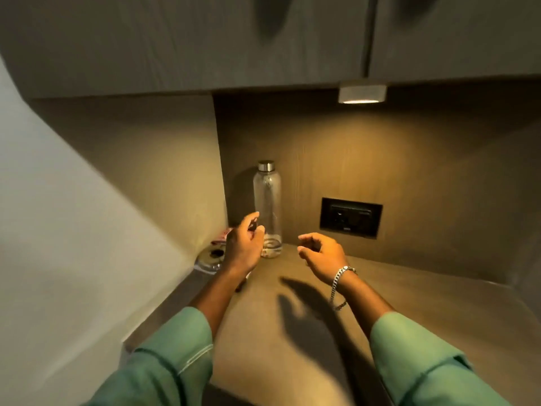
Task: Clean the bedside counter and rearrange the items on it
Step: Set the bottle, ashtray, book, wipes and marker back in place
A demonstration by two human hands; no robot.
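Observation:
A clear bottle (268, 209) with a metal cap stands upright in the back left corner of the wooden bedside counter (380, 294). My left hand (244, 244) hovers just left of the bottle's lower half, fingers apart and curled, holding nothing that I can make out. My right hand (322, 253), with a silver bracelet on the wrist, floats to the right of the bottle, fingers loosely curled and empty. A round clear glass dish (210, 257) lies at the left edge behind my left hand, with a small red and white packet (224, 234) beyond it.
A black wall socket (350, 217) is set in the back panel to the right of the bottle. Overhead cabinets (205, 39) hang low, with a small lit lamp (362, 93) under them. A pale wall (58, 230) bounds the left side.

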